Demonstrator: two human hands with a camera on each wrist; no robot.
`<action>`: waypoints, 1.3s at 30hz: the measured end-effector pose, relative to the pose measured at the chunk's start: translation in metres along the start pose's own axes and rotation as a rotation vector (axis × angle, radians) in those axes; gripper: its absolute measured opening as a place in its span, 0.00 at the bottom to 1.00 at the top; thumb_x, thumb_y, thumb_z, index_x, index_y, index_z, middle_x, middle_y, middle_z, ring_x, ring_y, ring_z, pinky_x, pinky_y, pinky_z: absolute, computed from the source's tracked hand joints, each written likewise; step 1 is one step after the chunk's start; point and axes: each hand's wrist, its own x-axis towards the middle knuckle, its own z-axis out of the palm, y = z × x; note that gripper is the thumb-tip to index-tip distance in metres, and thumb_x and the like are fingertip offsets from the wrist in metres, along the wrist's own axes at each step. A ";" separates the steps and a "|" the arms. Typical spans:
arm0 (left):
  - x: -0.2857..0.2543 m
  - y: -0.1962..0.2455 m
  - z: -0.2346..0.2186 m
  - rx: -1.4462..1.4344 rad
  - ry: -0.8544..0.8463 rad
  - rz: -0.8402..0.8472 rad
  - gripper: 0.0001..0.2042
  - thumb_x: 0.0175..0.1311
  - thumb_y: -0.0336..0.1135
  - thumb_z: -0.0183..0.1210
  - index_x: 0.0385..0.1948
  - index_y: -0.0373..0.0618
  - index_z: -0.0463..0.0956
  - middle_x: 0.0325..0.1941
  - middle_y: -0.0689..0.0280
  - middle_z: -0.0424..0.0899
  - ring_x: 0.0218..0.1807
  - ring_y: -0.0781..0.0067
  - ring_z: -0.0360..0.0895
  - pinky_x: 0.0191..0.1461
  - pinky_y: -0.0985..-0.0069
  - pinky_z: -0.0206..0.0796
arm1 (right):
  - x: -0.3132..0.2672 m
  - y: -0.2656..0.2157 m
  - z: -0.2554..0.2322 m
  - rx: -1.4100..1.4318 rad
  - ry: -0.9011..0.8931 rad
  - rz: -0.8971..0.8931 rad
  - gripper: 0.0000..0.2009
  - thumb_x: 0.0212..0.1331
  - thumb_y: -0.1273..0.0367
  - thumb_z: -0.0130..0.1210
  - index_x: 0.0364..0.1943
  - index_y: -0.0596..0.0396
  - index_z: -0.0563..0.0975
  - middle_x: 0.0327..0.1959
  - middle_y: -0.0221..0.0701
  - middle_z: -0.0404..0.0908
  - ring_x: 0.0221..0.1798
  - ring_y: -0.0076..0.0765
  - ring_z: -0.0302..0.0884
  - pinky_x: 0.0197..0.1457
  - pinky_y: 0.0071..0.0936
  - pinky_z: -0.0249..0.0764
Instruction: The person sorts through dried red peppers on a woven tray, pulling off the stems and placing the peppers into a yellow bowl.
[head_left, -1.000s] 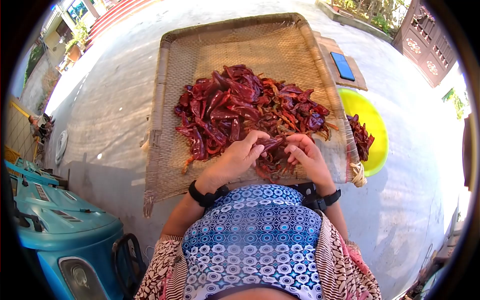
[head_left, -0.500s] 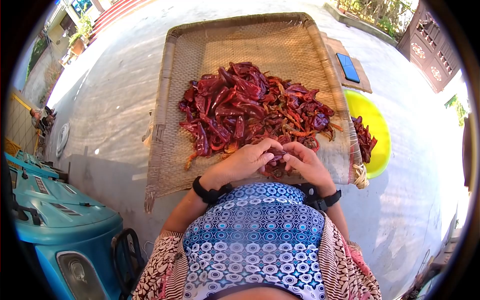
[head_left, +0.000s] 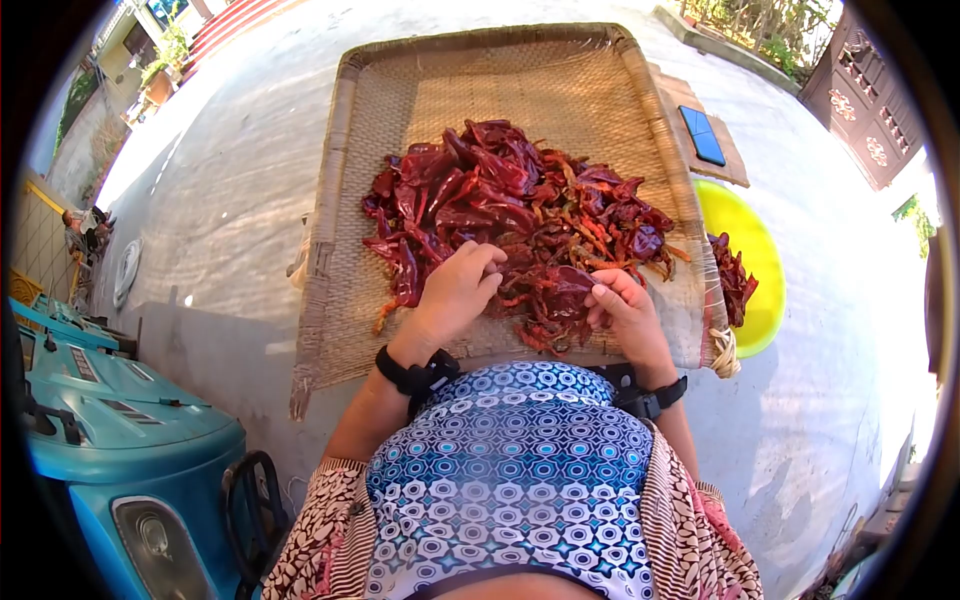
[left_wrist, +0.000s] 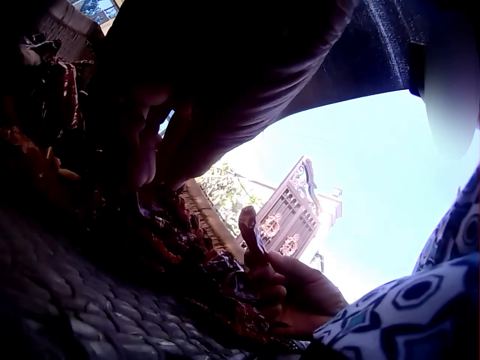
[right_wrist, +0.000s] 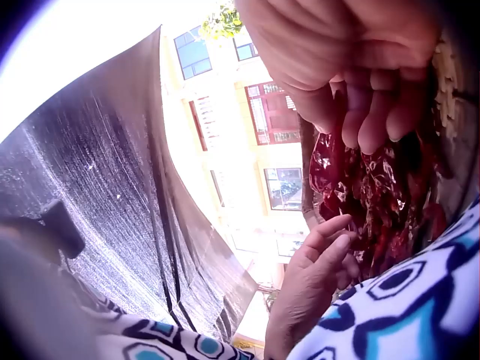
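Observation:
My right hand [head_left: 632,318] pinches a dark red dried chili pepper [head_left: 568,290] between thumb and fingertips, just above the near edge of the heap. In the left wrist view that chili [left_wrist: 250,225] sticks up from the curled fingers of the right hand [left_wrist: 292,292]. My left hand [head_left: 457,292], its fingers loosely bent, hovers by the front left of the pile; in the right wrist view the left hand [right_wrist: 311,274] appears empty. Glossy whole chilies [head_left: 470,190] lie heaped left of centre, shrivelled orange-red ones [head_left: 600,225] to the right, all on a woven tray [head_left: 490,75].
A yellow-green basin [head_left: 755,275] with dried chilies stands right of the tray, partly under its rim. Behind it, a phone [head_left: 703,135] lies on cardboard [head_left: 735,165]. At the left is a teal vehicle [head_left: 130,420]; a person [head_left: 85,235] sits farther back.
Both hands came together over a chili half a second ago. Now my left hand has moved away leftward toward the pile, while the right keeps the chili.

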 end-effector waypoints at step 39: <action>0.003 -0.017 0.010 0.053 0.266 -0.094 0.15 0.55 0.21 0.59 0.45 0.45 0.73 0.48 0.57 0.67 0.40 0.54 0.77 0.43 0.65 0.72 | 0.007 0.012 -0.026 0.989 0.104 -0.130 0.10 0.70 0.63 0.48 0.41 0.55 0.73 0.37 0.27 0.77 0.34 0.25 0.67 0.39 0.24 0.66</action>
